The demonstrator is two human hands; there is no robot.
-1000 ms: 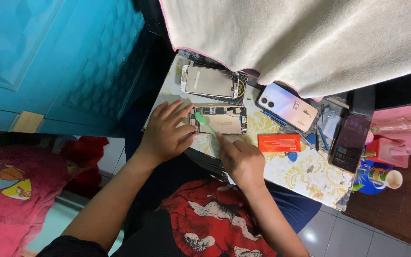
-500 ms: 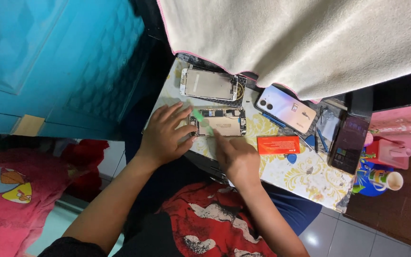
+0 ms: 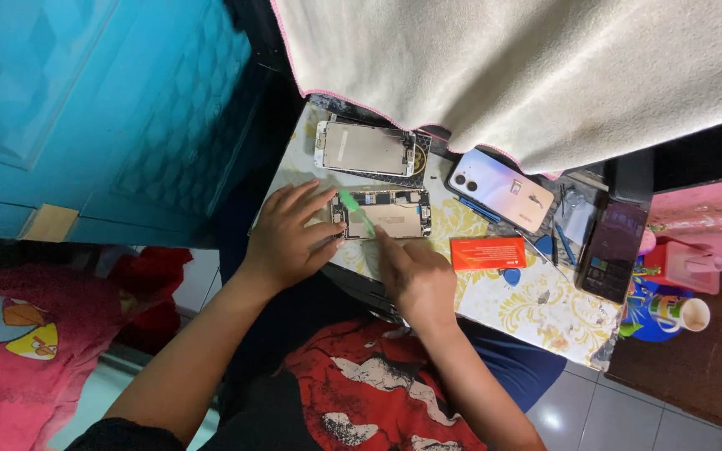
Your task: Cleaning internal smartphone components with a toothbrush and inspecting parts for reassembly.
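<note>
Two halves apart: screen panel (image 3: pixel 365 149) already off; left hand (image 3: pixel 290 238) fingers pinch green pry tool (image 3: pixel 356 210) at opened phone body (image 3: pixel 384 214), right hand (image 3: pixel 415 276) fingers press it, holding nothing.

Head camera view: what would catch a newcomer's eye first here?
Most striking is the opened phone at the middle of the small table, its insides bare. The left hand steadies its left end, with a green tool lying across it, and the right hand pokes a finger at its lower edge. A big cream cloth hangs over the table's far side.
</note>
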